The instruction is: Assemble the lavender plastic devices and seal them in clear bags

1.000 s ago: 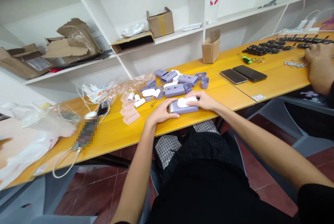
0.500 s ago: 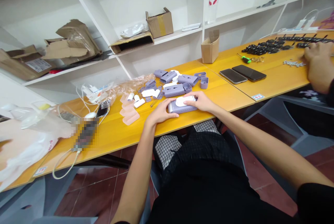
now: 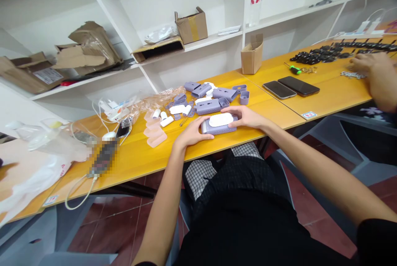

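A light purple plastic case with perforated sides lies near the table's front edge. On its top rests a white oval plate, lying flat with its smooth face up. My left hand is closed around the left end of the case, thumb along the front side. At the right end, my right hand grips the case with thumb in front and fingers behind, close to the plate's right end. Just behind them sits another purple case with slots in its upper face.
More purple cases, end caps and white pieces lie behind my hands. Pinkish sheets are to the left. Two phones, a green screwdriver and a co-worker's hand near black parts are to the right.
The white plate now shows a smooth, flat face where it showed a ridged outline under my right fingers. My right hand has shifted right, off the plate onto the case's end.
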A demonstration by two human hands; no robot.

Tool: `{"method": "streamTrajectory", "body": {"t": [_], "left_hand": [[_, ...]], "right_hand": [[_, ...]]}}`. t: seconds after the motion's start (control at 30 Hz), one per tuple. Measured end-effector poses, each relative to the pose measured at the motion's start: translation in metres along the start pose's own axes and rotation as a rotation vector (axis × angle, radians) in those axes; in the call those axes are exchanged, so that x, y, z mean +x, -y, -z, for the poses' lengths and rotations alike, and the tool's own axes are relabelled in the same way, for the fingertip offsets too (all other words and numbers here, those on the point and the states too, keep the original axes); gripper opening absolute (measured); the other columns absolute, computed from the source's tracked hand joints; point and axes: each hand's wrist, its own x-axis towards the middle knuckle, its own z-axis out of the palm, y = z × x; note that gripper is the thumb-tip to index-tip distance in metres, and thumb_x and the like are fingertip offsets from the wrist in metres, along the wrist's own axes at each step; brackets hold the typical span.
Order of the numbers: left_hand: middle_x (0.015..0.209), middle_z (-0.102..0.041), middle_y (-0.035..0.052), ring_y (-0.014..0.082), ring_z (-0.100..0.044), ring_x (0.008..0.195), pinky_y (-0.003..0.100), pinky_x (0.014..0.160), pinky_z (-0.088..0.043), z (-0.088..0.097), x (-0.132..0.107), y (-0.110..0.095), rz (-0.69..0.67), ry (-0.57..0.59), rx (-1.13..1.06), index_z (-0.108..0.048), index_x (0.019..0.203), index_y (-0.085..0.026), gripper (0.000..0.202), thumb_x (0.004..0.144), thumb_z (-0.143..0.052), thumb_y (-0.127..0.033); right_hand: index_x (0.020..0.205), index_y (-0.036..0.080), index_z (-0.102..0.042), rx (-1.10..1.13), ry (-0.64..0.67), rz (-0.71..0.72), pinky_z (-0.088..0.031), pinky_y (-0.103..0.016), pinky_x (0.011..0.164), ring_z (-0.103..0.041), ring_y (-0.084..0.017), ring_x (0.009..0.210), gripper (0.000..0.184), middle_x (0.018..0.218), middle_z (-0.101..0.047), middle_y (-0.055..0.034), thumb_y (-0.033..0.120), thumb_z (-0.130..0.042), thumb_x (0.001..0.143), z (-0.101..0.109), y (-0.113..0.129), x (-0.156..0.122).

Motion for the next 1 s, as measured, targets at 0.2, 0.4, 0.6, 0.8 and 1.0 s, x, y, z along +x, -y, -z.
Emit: {"method": "streamTrajectory", "body": {"t": [0.2,0.4,0.6,0.8,1.0], "left_hand": [[0.159,-0.054,0.0113,0.0347,-0.052,0.145,0.052,0.123,-0.04,0.001,0.0,-0.001,0.009,-0.002,-0.007,-0.053,0.151,-0.025,0.086,0.077,-0.087,-0.05],[0.158,-0.055,0.0103,0.0345,-0.052,0.145,0.052,0.124,-0.039,0.002,-0.001,-0.001,0.002,-0.007,-0.009,-0.053,0.15,-0.026,0.084,0.078,-0.087,-0.051],[0.157,-0.056,0.0098,0.0357,-0.052,0.145,0.054,0.125,-0.037,0.002,-0.001,0.0,0.029,-0.017,0.003,-0.054,0.15,-0.028,0.084,0.077,-0.087,-0.051],[0.152,-0.06,0.01,0.0351,-0.057,0.138,0.053,0.12,-0.042,0.003,-0.001,-0.002,0.027,-0.019,-0.015,-0.058,0.145,-0.026,0.08,0.074,-0.088,-0.049],[0.148,-0.062,0.0096,0.0343,-0.059,0.134,0.051,0.118,-0.044,0.004,0.0,-0.004,0.004,-0.009,-0.029,-0.059,0.141,-0.025,0.078,0.073,-0.089,-0.049]], "right_hand": [[0.118,0.028,-0.08,0.123,0.0,-0.058,-0.051,-0.056,0.113,-0.069,-0.031,0.119,0.05,0.125,-0.077,-0.0059,0.03,-0.091,0.068,0.008,-0.006,-0.002],[0.112,0.028,-0.081,0.216,0.027,-0.079,-0.052,-0.054,0.113,-0.069,-0.031,0.125,0.046,0.125,-0.079,-0.0057,0.024,-0.09,0.066,0.016,-0.008,-0.002],[0.109,0.03,-0.081,0.237,0.018,-0.104,-0.053,-0.055,0.114,-0.07,-0.03,0.124,0.043,0.123,-0.079,-0.0048,0.025,-0.091,0.067,0.016,-0.012,0.0],[0.105,0.03,-0.081,0.234,-0.014,-0.103,-0.056,-0.054,0.11,-0.072,-0.029,0.117,0.043,0.117,-0.081,-0.0043,0.025,-0.092,0.064,0.013,-0.009,0.0],[0.105,0.03,-0.08,0.196,0.003,-0.073,-0.054,-0.054,0.111,-0.071,-0.029,0.117,0.04,0.118,-0.08,-0.003,0.027,-0.091,0.067,0.011,-0.006,-0.001]]}}
